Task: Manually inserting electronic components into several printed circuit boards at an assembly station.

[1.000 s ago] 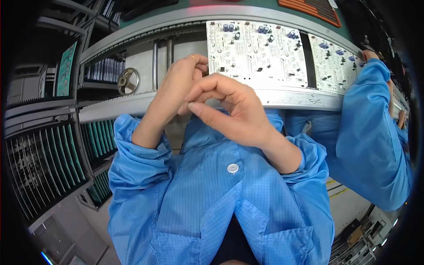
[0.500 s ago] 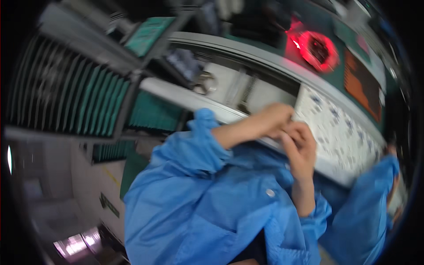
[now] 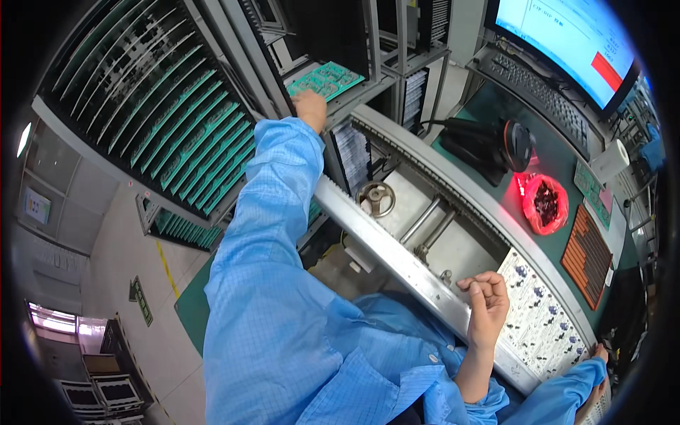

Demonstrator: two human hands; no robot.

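Observation:
My left arm stretches out to a green circuit board (image 3: 331,81) that lies flat on a rack's ledge at the far left. At the board's near edge my left hand (image 3: 310,110) is closed, with its fingertips partly hidden. My right hand (image 3: 487,308) hovers over the conveyor's near rail, beside a white panel (image 3: 544,319) dotted with small dark parts. Its fingers curl in toward the thumb, and whatever they may pinch is too small to make out.
Slotted racks of green boards (image 3: 202,152) stand at the left. Across the conveyor rail (image 3: 397,244) are a red bag of dark parts (image 3: 545,204), a black scanner (image 3: 489,145), an orange-brown slatted tray (image 3: 586,256) and a monitor (image 3: 567,42). A co-worker's blue sleeve (image 3: 567,393) is close at right.
My hands were together over the conveyor. The left has moved away to the board on the rack, while the right stays near the panel. The view has turned toward the left.

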